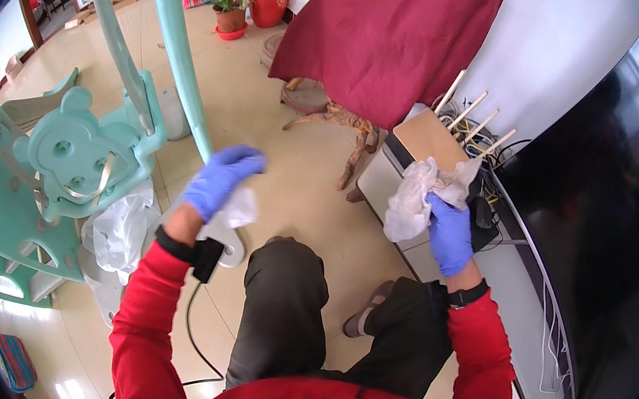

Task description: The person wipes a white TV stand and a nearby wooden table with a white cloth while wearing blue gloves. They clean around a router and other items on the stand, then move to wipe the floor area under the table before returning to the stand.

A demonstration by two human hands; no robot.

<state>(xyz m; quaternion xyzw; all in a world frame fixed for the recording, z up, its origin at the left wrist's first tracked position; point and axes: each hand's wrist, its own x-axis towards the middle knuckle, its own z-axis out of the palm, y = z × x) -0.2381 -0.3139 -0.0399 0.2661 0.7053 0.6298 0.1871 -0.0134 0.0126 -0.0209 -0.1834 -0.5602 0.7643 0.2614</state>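
My right hand (449,235), in a blue disposable glove, is closed on a crumpled white cloth or wipe (416,203) at the near edge of the TV cabinet. Just beyond the cloth lies a router (431,141) with a tan top and several pale antennas. My left hand (222,180), also gloved in blue, is raised over the floor beside a turquoise swing post. A small white piece (241,208), blurred, shows under its palm; whether the fingers hold it cannot be made out.
Tangled cables (488,182) and a large television (599,236) are on the right. A dark red cloth (383,38) hangs above a gnarled wooden root stand (345,119). At left stands a turquoise plastic play set (84,150) with a white plastic bag (121,231). A potted plant (231,18) is farther back.
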